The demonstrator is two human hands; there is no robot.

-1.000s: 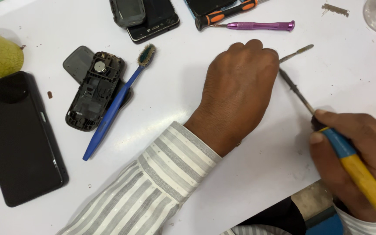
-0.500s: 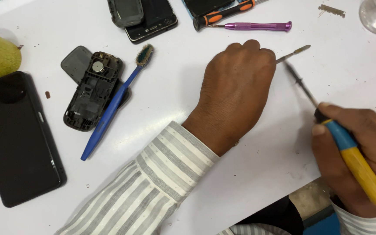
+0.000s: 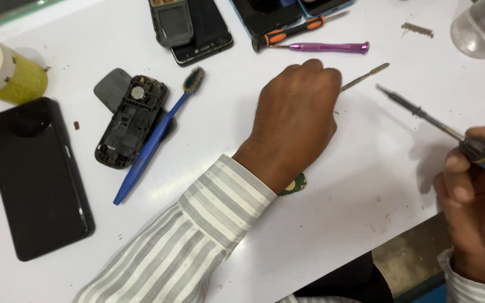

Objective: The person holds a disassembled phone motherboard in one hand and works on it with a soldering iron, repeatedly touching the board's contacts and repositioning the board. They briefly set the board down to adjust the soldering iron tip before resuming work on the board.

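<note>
**Two hands, a metal pick and a soldering iron on a white bench**

At the far left a yellow-green container (image 3: 8, 76) stands above a black smartphone (image 3: 36, 177) lying face up on the white table (image 3: 332, 235). Next comes an opened dark phone shell (image 3: 132, 120), with a blue-handled toothbrush (image 3: 155, 137) lying slantwise across its right edge. At the top edge lie more phones (image 3: 195, 25), an orange-and-black screwdriver (image 3: 290, 32) and a purple tool (image 3: 329, 47).

In the middle the left hand (image 3: 296, 120), in a striped sleeve (image 3: 197, 235), rests knuckles-up with its fingers curled shut around a thin metal pick (image 3: 366, 76), whose tip juts out to the right. A corner of a green circuit board (image 3: 294, 184) shows under the wrist.

At the right edge the right hand (image 3: 478, 196) is closed around a soldering iron (image 3: 422, 112), its tip raised, pointing up-left, near the pick but apart from it. A clear glass (image 3: 481, 28) stands in the top corner.
</note>
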